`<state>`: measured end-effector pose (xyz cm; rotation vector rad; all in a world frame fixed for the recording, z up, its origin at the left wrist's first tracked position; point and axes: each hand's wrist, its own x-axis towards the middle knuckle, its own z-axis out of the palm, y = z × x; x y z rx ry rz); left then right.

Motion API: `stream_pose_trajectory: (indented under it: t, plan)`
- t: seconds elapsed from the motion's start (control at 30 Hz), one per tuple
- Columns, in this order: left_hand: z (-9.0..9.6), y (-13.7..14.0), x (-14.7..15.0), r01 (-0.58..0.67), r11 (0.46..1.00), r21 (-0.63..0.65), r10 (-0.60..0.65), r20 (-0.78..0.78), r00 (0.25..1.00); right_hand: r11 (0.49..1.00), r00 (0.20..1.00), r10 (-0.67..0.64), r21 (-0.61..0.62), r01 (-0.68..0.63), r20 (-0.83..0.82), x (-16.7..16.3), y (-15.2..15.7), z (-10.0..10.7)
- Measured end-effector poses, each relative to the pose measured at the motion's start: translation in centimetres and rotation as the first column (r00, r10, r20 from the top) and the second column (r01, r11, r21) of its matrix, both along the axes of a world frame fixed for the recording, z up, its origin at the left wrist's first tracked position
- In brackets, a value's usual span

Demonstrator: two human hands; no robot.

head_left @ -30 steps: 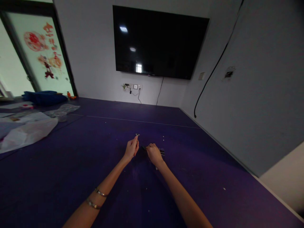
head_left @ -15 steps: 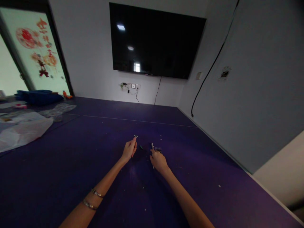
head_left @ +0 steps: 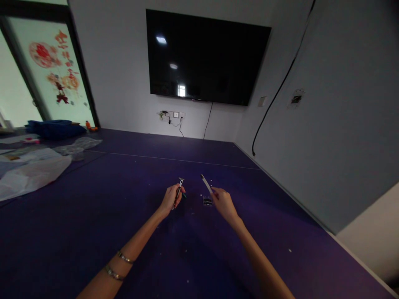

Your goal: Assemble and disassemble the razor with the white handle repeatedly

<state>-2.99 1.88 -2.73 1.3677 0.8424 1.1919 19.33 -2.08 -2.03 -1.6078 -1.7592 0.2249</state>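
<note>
My left hand [head_left: 170, 198] is closed around the handle of a razor [head_left: 181, 182], whose T-shaped head points up and away from me. Between thumb and fingers, my right hand [head_left: 225, 204] grips a slim white brush [head_left: 206, 182] with a dark tip, tilted up to the left. Below that brush, a small clear pack with dark pieces [head_left: 207, 201] lies on the purple surface [head_left: 149, 236]. A small dark green item [head_left: 184, 195] shows just beside my left fingers; its kind is unclear.
Plastic bags [head_left: 34, 174] and a blue cloth bundle [head_left: 54, 129] lie at the far left. A small orange item [head_left: 91, 126] stands near the door. Behind the surface are a wall with a television [head_left: 207, 58] and a hanging black cable [head_left: 274, 93]. White specks dot the surface.
My right hand has lifted and moved right with the white brush, now tilted, uncovering the clear pack. More of the razor handle shows in my left hand. The view has shifted slightly.
</note>
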Motion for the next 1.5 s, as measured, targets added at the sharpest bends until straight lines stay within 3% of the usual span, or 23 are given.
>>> stream_pose_trajectory:
  t: [0.17,0.43,0.7,0.97,1.33,1.5]
  plan:
    - [1.8,-0.2,1.5,0.042,0.999,0.025,-0.043,0.009,0.999,0.993,0.917,0.076,-0.057,-0.107,-0.392,2.3,-0.7,1.7]
    - [3.7,-2.0,3.5,0.122,0.99,0.066,-0.116,-0.088,0.989,0.983,0.856,0.096,-0.087,-0.162,-0.509,4.4,-2.5,5.0]
    - [2.9,-2.6,2.6,0.136,0.981,0.138,-0.119,-0.131,0.984,0.969,0.879,0.132,-0.13,-0.212,-0.457,5.5,-4.2,7.0]
    - [3.0,-2.3,1.8,0.106,0.972,0.211,-0.058,-0.219,0.974,0.91,0.881,0.405,0.015,-0.414,-0.244,5.0,-5.1,7.7]
    - [3.2,-2.7,1.7,0.163,0.933,0.319,-0.066,-0.294,0.954,0.902,0.897,0.43,0.084,-0.423,-0.102,3.3,-5.7,7.9]
    - [3.5,-3.1,1.7,0.202,0.922,0.331,-0.078,-0.353,0.932,0.933,0.933,0.354,0.101,-0.347,-0.064,3.8,-5.7,7.9]
